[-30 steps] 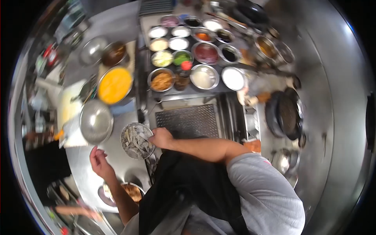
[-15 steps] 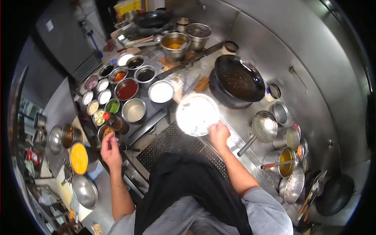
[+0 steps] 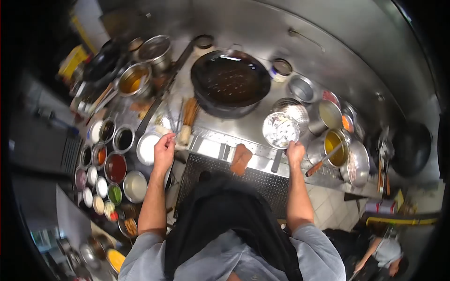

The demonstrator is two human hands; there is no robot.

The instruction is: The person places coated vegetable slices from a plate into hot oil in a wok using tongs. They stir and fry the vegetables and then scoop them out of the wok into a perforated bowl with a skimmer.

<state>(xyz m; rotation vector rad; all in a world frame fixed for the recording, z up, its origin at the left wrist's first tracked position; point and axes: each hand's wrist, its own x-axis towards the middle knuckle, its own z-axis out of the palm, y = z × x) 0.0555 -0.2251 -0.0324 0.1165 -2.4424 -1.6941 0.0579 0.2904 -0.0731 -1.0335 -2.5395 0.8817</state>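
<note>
My right hand grips the rim of a shiny, round metal bowl. Whitish patches or glare cover its inside, so I cannot make out what is in it. The bowl partly covers a perforated strainer, whose dark handle points toward me. My left hand hangs beside a container of white powder or liquid, fingers curled together; whether they pinch something does not show. Just beyond its fingertips lies a bamboo brush. Behind both hands stands a black wok with dark liquid in it.
Sauce and ingredient containers crowd the left. To the right sit a pot of yellow oil with a ladle across it, and a wide metal bowl. A brown cloth hangs at the counter edge. Another person is at lower right.
My view has turned right. The metal bowl in my right hand has moved right, over the strainer. My left hand has left the bowl of brown food and come up beside the white container.
</note>
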